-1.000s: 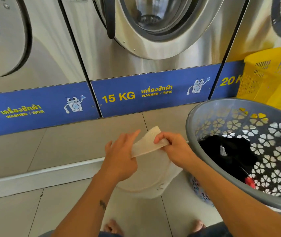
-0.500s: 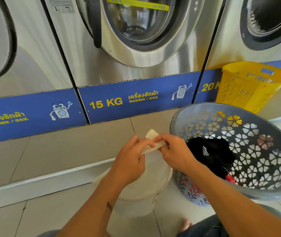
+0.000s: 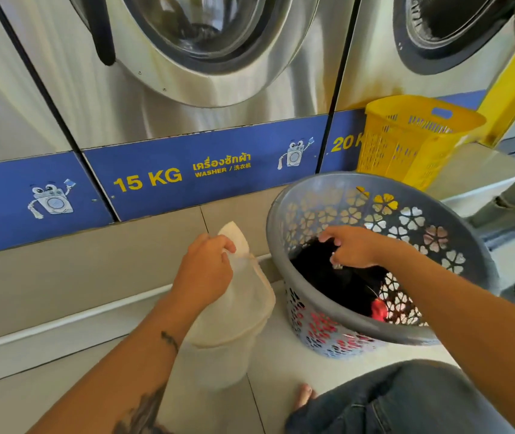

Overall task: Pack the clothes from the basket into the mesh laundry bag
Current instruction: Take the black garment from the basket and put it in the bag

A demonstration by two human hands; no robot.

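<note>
Two hands are in view, and they now work apart. A second ago both pinched the rim of the mesh laundry bag [image 3: 243,296]; I note that the right hand [image 3: 348,247] has since left it and gone into the grey basket [image 3: 337,311]. The left hand [image 3: 204,270] alone holds the bag, fingers closed on its upper edge, the pale mesh hanging down to the floor just left of the basket. The right hand sits low inside the basket, fingers curled onto the black clothes [image 3: 340,283]; I judge it closed on that fabric or about to be, though the pinch itself is partly hidden. A red item [image 3: 378,310] lies deeper against the near wall.

Meaning for the task: opening the bag appears finished and the first transfer is in hand. Nothing shows inside the bag yet. With one hand on the rim the mouth may sag shut, which I flag as the likely difficulty.

Nearest me are a denim-clad knee [image 3: 406,399] and a bare foot [image 3: 304,397] on the pale tiled floor [image 3: 62,386]. Beyond the basket stands a yellow basket [image 3: 413,142], well apart from the hands. Behind everything runs a row of steel washers [image 3: 206,57] above a blue band marked 15 KG [image 3: 148,180]. At the far right a second person's trouser leg [image 3: 513,202] is partly visible.
</note>
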